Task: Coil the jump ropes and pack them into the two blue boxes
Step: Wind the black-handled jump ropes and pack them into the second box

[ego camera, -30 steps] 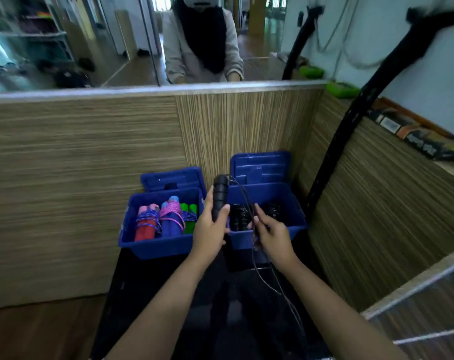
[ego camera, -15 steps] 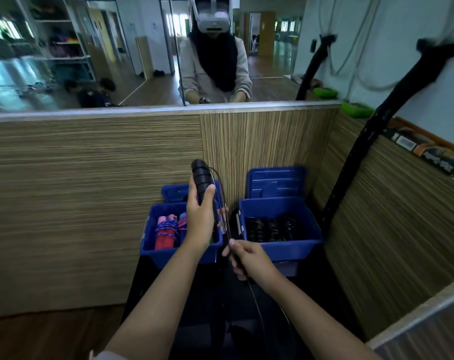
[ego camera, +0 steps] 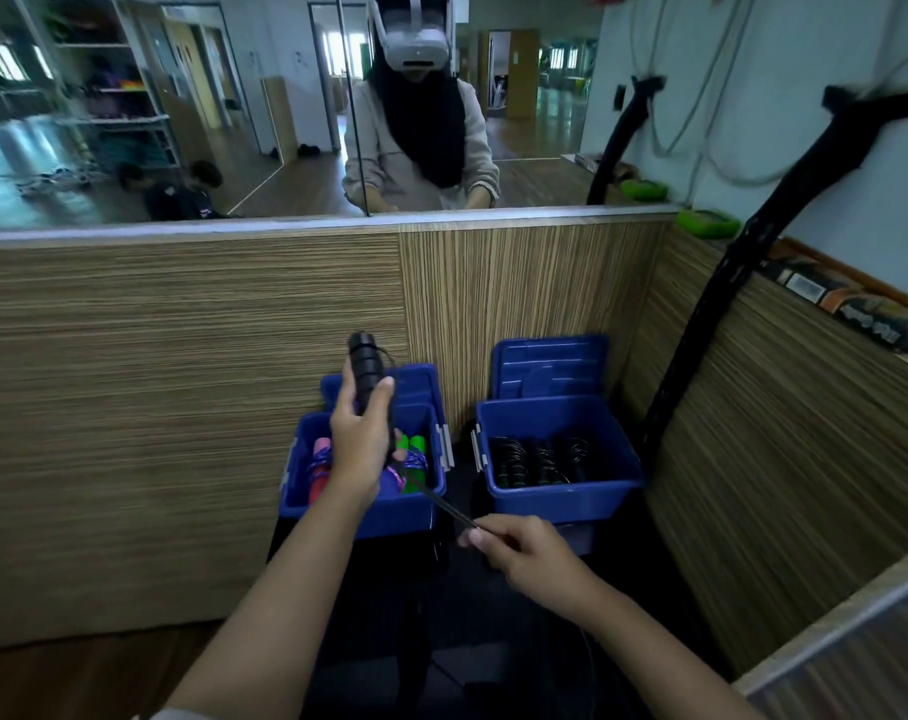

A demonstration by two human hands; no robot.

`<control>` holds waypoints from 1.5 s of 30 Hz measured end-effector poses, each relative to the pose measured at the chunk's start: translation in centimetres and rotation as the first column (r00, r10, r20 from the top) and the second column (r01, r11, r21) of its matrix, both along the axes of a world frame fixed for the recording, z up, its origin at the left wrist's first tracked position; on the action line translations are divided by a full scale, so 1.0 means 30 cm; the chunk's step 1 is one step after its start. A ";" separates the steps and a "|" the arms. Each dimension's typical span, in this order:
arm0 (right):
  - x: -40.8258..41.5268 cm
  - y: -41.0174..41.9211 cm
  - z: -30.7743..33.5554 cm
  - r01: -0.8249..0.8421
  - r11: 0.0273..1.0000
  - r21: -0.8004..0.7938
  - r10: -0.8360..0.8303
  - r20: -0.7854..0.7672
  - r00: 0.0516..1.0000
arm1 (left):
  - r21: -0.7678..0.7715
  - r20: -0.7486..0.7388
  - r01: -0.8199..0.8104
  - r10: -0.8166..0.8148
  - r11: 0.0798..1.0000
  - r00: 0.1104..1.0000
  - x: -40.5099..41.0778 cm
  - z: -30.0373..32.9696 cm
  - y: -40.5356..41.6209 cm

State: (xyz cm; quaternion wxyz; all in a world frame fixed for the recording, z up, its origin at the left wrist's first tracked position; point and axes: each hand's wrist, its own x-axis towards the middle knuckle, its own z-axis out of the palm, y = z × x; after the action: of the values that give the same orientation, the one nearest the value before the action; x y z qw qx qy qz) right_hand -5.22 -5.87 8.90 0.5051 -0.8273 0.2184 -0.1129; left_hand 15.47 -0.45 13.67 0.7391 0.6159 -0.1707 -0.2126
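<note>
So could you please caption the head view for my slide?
Left hand holds black handles; right hand pulls the cord taut.

Black jump rope handle [ego camera: 364, 363], blue boxes [ego camera: 561, 498], striped wood-grain panels [ego camera: 181, 381]

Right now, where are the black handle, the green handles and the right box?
black handle [ego camera: 364, 362], head view, ribbed top above the left hand.
green handles [ego camera: 417, 443], head view, top end.
right box [ego camera: 563, 495], head view, front wall.
</note>
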 end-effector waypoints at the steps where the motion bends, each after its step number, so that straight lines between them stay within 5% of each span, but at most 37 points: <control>1: -0.029 -0.013 0.008 -0.016 0.999 -0.047 0.015 -0.006 1.000 | 0.013 0.037 -0.028 0.027 1.000 0.999 0.034 0.001 0.013; 6: -0.156 -0.087 0.090 -0.054 0.980 -0.193 0.043 -0.064 0.997 | 0.070 0.186 -0.135 0.119 0.988 0.975 0.165 0.004 0.089; 10: -0.193 -0.102 0.185 -0.115 0.902 -0.417 0.102 -0.052 0.993 | 0.253 0.568 0.009 -0.156 0.967 0.808 0.124 0.009 0.141; 14: -0.226 -0.145 0.239 -0.011 0.847 -0.531 0.024 0.018 1.000 | 0.305 0.662 0.083 -0.273 0.949 0.698 0.072 0.013 0.162; 19: -0.243 -0.176 0.293 0.024 0.757 -0.653 0.024 0.065 0.998 | 0.512 0.746 0.187 -0.542 0.839 0.388 -0.012 0.043 0.201; 24: -0.203 -0.159 0.385 -0.040 0.719 -0.694 0.117 0.063 0.991 | 0.737 0.673 0.128 -0.738 0.664 -0.045 -0.103 0.033 0.237; 28: -0.158 -0.200 0.430 -0.162 0.872 -0.462 0.217 0.067 0.974 | 0.615 0.787 0.168 -0.587 0.770 -0.189 -0.190 0.062 0.253; 34: -0.061 -0.150 0.432 -0.235 0.972 0.006 0.231 0.161 0.959 | 0.439 0.897 0.284 -0.400 0.852 -0.188 -0.233 0.146 0.248; 38: 0.001 -0.046 0.316 0.005 0.989 0.150 -0.015 0.062 0.998 | 0.284 0.950 0.278 -0.309 0.917 0.049 -0.217 0.174 0.241; 41: 0.046 0.075 0.200 -0.048 0.963 0.264 -0.013 0.224 0.974 | 0.135 0.954 0.132 -0.165 0.982 0.251 -0.151 0.169 0.229; 45: 0.019 0.152 0.088 -0.080 0.975 0.206 0.047 0.159 0.986 | 0.047 0.891 -0.170 0.035 0.984 0.453 -0.014 0.147 0.227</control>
State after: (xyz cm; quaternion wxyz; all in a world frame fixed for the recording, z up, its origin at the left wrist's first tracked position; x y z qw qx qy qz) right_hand -4.66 -1.33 11.55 0.6087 -0.7645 0.1631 -0.1358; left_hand 15.06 6.35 18.10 0.5123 0.6922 -0.4779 0.1730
